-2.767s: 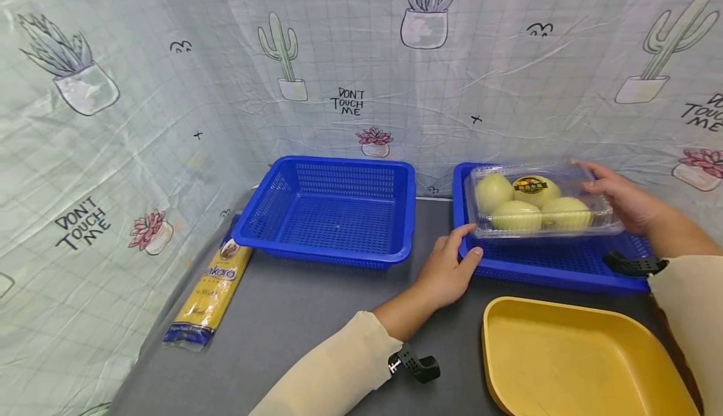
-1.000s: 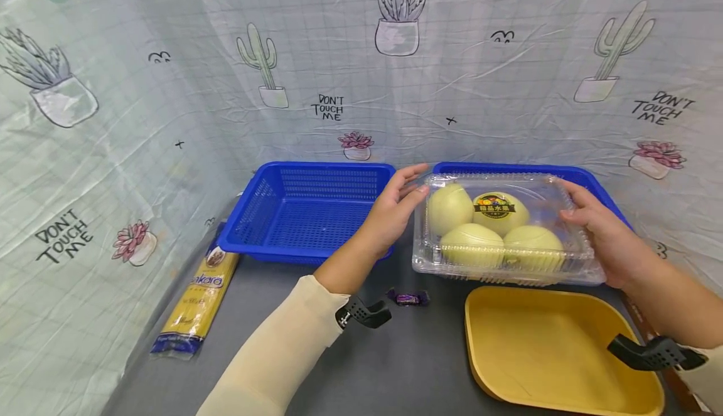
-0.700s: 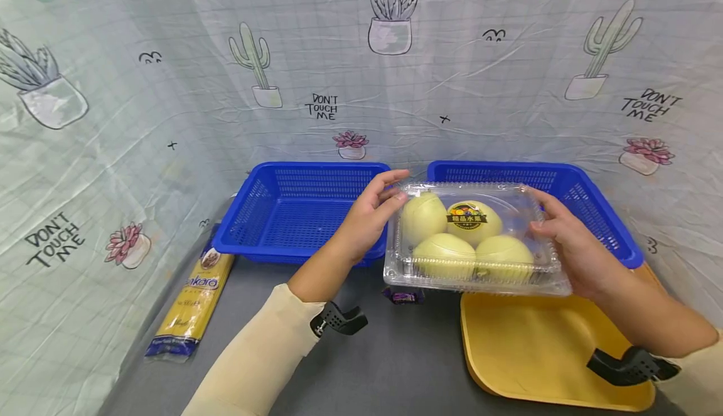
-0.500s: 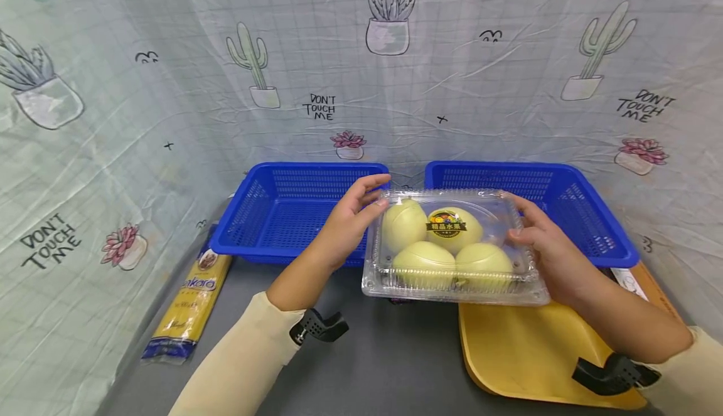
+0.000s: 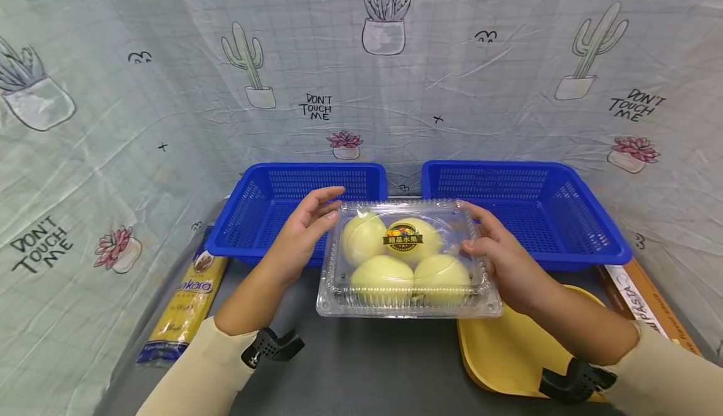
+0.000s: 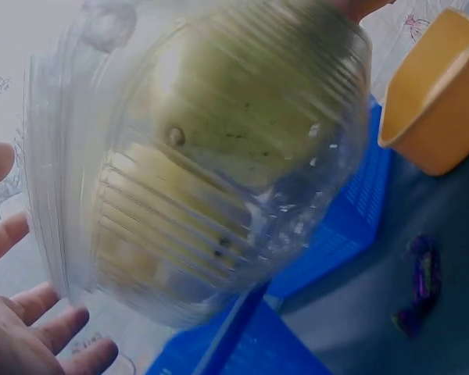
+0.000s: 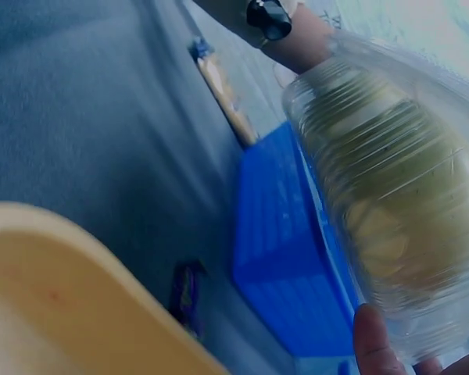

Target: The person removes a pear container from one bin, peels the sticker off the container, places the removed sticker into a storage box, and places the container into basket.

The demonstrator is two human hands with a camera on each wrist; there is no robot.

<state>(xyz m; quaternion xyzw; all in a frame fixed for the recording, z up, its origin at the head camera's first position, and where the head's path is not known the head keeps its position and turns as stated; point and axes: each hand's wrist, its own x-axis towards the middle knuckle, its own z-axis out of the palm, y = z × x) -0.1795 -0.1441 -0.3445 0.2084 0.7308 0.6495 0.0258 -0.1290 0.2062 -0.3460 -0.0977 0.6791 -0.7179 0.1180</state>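
A clear plastic clamshell box (image 5: 407,292) is held up in the middle of the head view, over the dark table. Several pale yellow-green fruits (image 5: 383,275) lie inside, under a round black label (image 5: 403,238). My right hand (image 5: 503,259) grips the box's right end, thumb on the lid side. At the left end is my left hand (image 5: 296,237); in the left wrist view its fingers (image 6: 62,332) are spread loosely along the box's edge, not curled round it. Behind the box stand two blue baskets, the left one (image 5: 299,170) partly covered by my left hand and the right one (image 5: 525,256) with nothing visible inside.
A yellow tray (image 5: 471,359) sits at the front right, partly under my right forearm. Pasta boxes (image 5: 638,297) lie beyond it. A yellow spaghetti packet (image 5: 186,303) lies at the left. A purple-wrapped candy (image 6: 424,273) lies on the table, hidden in the head view.
The fruit box has come out from over the right basket, leftward and nearer, held by my right hand. My left hand has left that basket's rim and moved left alongside the box.
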